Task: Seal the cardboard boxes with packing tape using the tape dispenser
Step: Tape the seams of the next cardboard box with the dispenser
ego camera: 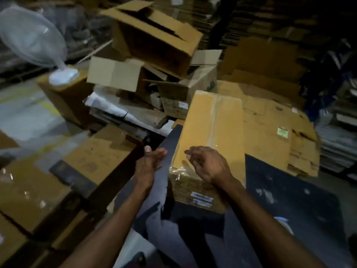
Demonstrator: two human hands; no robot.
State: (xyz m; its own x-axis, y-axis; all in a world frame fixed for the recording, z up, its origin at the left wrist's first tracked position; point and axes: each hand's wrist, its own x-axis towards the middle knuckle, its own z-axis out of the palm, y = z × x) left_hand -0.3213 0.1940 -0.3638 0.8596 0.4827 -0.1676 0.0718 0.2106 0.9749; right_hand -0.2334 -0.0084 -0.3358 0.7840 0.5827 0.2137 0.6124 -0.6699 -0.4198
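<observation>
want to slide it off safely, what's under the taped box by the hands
The taped box sits on a dark table; behind its right side lies flattened cardboard. The contact under its base is covered. The right hand hovers above its near end.

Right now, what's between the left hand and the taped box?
In the head view, a dark board edge runs between the left hand and the taped box. The right hand hovers over the box's near end.

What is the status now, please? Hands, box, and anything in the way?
Both hands open: left hand beside box, right hand over it. Taped box on dark table. No dispenser seen.
</observation>
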